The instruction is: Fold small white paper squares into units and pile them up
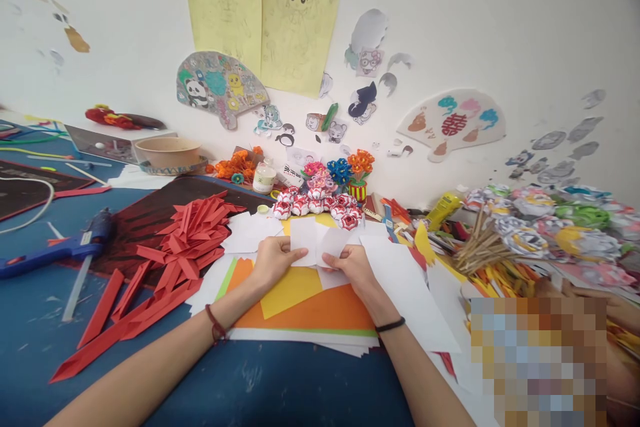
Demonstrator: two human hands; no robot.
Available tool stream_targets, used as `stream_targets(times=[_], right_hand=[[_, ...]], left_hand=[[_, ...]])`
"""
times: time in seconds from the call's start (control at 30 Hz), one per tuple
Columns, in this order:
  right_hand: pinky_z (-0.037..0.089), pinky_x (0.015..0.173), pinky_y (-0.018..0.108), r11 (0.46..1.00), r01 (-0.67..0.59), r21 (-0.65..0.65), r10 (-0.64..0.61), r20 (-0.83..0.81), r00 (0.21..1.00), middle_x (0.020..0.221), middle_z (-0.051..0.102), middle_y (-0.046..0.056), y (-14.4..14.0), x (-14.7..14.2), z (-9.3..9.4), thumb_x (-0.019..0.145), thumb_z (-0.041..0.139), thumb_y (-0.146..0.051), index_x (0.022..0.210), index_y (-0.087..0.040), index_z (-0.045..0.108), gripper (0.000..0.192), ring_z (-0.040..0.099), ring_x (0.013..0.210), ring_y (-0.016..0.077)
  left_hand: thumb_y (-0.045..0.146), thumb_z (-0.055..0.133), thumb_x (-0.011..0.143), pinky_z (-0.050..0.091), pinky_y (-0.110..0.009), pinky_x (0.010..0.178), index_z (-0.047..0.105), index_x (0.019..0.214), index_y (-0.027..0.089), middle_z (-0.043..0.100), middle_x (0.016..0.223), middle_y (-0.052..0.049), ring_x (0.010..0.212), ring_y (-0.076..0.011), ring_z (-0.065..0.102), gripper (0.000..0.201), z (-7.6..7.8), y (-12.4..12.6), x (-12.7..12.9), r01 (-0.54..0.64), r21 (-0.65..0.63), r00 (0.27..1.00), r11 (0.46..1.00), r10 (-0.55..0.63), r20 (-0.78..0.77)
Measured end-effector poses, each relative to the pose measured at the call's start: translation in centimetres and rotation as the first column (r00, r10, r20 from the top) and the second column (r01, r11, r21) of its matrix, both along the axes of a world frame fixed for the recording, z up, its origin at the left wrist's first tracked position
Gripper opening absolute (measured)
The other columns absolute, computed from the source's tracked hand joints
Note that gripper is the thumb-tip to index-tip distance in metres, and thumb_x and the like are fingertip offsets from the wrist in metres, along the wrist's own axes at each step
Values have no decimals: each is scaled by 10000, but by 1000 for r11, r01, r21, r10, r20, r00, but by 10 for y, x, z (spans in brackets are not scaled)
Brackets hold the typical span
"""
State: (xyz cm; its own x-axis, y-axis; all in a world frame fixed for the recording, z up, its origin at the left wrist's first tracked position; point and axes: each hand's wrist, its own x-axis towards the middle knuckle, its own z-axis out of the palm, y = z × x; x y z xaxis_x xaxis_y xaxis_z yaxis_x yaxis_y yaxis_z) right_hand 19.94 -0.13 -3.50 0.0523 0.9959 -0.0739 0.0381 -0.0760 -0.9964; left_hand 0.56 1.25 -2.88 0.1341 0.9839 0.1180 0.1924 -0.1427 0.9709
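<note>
My left hand (274,260) is closed, its thumb pressing on the left side of small white paper (303,239). Across from it, my right hand (356,268) pinches the right side of the white paper between thumb and fingers. A line runs down between the two halves; whether it is a fold or two separate pieces I cannot tell. Beneath the hands lie a yellow sheet (290,290) and an orange sheet (320,312), stacked over green and white ones. White paper pieces (250,235) rest just beyond my left hand.
Folded red paper strips (183,240) and a blue glue gun (90,240) lie to the left. Paper flowers (320,197) stand at the back. On the right are white sheets (400,287), thin sticks (480,247), more paper flowers (565,220) and a partly blurred-out person (620,320).
</note>
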Motion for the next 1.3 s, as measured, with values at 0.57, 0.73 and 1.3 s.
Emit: stream_targets(times=[0.57,0.73,1.3], right_hand=[[496,551,288,999,39,12,-40,82,996,582,696,88,3,2,-2,524,805,-400,639,-111,675,337,653,561,220],[498,538,279,999,37,24,-39,90,995,574,693,85,2,3,-1,536,796,-413,640,-111,669,344,651,553,211],[525,551,292,999,41,14,-40,-17,999,620,706,88,2,2,1,510,820,-370,665,-106,690,332,659,553,215]], left_hand=[[480,683,612,259,-205,435,614,585,128,529,492,22,473,-105,422,360,-4,3,0,-28,1,997,1000,28,-70],[474,657,660,232,-199,433,596,575,130,496,491,38,459,-82,366,359,-5,3,0,-33,62,992,998,40,-118],[486,658,669,281,-205,436,665,719,124,580,554,12,468,-100,421,365,-2,1,1,6,-2,998,1000,-6,-64]])
